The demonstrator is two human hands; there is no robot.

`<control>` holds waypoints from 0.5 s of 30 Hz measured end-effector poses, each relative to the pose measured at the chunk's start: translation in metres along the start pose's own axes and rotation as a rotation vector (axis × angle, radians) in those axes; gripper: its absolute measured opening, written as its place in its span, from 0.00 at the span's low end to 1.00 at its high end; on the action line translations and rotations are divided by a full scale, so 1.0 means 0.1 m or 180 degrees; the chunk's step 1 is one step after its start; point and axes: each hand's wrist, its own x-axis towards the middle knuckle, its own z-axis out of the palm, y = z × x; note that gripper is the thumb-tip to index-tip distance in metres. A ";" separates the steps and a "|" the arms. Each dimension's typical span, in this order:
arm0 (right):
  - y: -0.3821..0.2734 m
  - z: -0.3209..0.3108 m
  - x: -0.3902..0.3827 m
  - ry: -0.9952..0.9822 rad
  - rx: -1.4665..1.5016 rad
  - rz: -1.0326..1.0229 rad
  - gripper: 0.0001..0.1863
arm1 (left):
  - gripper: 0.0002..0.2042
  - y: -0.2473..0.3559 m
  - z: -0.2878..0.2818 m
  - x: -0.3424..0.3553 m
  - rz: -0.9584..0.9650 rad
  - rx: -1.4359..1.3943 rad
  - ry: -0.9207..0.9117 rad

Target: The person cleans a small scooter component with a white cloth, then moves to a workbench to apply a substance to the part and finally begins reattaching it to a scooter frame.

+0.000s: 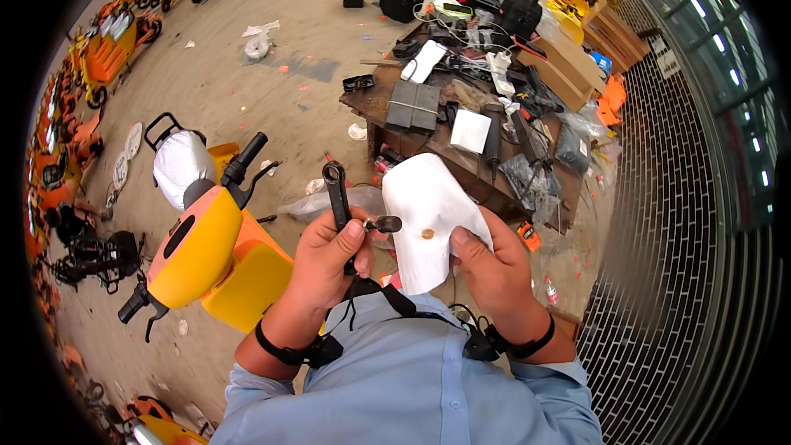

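Closed around a dark ring wrench, my left hand holds it upright with the ring end at the top. Between that hand's thumb and fingers is also a small metal piece with a dark, rounded end, pointing right; its exact kind cannot be made out. My right hand pinches the right edge of a white, slightly curved sheet that looks like paper. A brown spot marks the sheet near my right thumb. The small metal piece overlaps the sheet's left edge in view.
A yellow and orange scooter stands close on the left. Ahead, a brown table is crowded with cables, dark blocks, boxes and plastic bags. More scooters line the far left. A brick wall runs along the right.
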 end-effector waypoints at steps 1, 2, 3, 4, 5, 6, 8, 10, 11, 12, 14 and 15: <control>-0.01 0.01 -0.03 0.0014 -0.0074 0.0017 0.20 | 0.10 0.00 0.01 0.01 -0.0037 -0.0040 -0.0037; -0.01 0.02 -0.06 0.0027 -0.0146 0.0035 0.20 | 0.10 0.00 0.02 0.03 -0.0073 -0.0079 -0.0072; -0.04 -0.03 -0.09 0.0019 -0.0018 0.0024 0.20 | 0.10 -0.05 0.10 0.06 -0.0088 -0.0103 -0.0059; -0.05 -0.07 -0.12 0.0008 0.0112 0.0014 0.19 | 0.10 -0.09 0.19 0.08 -0.0102 -0.0127 -0.0043; -0.06 -0.12 -0.16 -0.0007 0.0241 0.0006 0.19 | 0.10 -0.13 0.28 0.10 -0.0114 -0.0151 -0.0023; -0.08 -0.16 -0.19 -0.0066 0.0314 0.0001 0.21 | 0.10 -0.16 0.34 0.11 -0.0123 -0.0108 0.0052; -0.08 -0.25 -0.26 -0.0200 0.0459 -0.0005 0.24 | 0.10 -0.22 0.45 0.11 -0.0130 -0.0023 0.0215; -0.09 -0.30 -0.26 -0.0377 0.1292 -0.0089 0.30 | 0.10 -0.25 0.51 0.12 -0.0010 0.0412 0.0329; -0.09 -0.33 -0.26 -0.0474 0.1707 -0.0131 0.33 | 0.10 -0.26 0.54 0.13 0.0058 0.0628 0.0390; -0.03 -0.40 -0.27 -0.0549 0.2073 -0.0115 0.39 | 0.10 -0.27 0.57 0.13 0.0103 0.0812 0.0382; 0.00 -0.50 -0.29 -0.0241 0.2300 0.0122 0.38 | 0.10 -0.26 0.65 0.12 0.0200 0.1179 0.0368; 0.01 -0.54 -0.29 -0.0083 0.2411 0.0241 0.38 | 0.10 -0.25 0.70 0.11 0.0235 0.1289 0.0363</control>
